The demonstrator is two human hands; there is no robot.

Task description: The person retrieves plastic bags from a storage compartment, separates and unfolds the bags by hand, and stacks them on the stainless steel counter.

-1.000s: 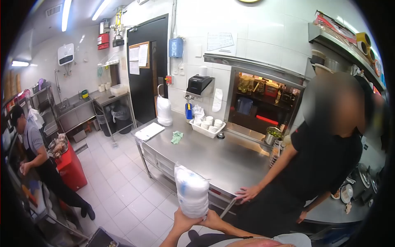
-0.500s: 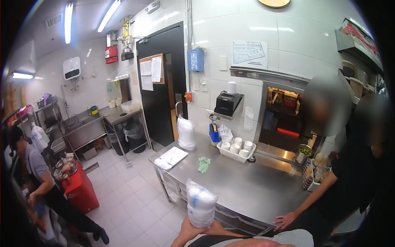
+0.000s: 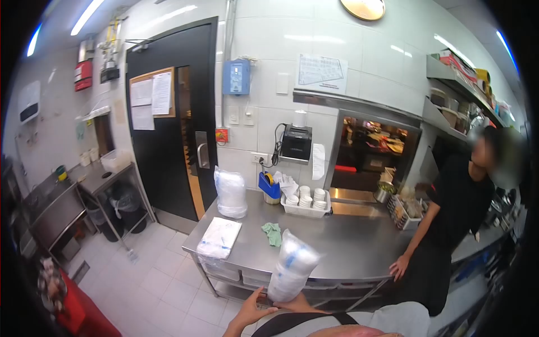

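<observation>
Since half a second ago, see the bundle (image 3: 292, 267) brought up to the front edge of the table (image 3: 359, 247) and tipped rightward, and the left hand (image 3: 252, 310) loosened from its base. Find the bundle in the air, or perhaps against the edge; cannot tell. Read that hand's grip as spread wide beside the base, holding nothing. Read the right hand (image 3: 300, 304) as cupped under the base, bearing the load, with hidden fingertips. Expect little weight for the bulk, a soft, crushable body and slippery plastic. Take hold under the base, steadying the middle; avoid the loose top. Count one bundle in hand, a second bundle (image 3: 231, 194) upright on the table, one packet (image 3: 220, 236), one cloth (image 3: 273, 234), one tape dispenser (image 3: 268, 185), one tray (image 3: 306, 211) with stacked cups (image 3: 305, 197), too overlapped to number, and one person (image 3: 457, 194) touching the table's edge.
</observation>
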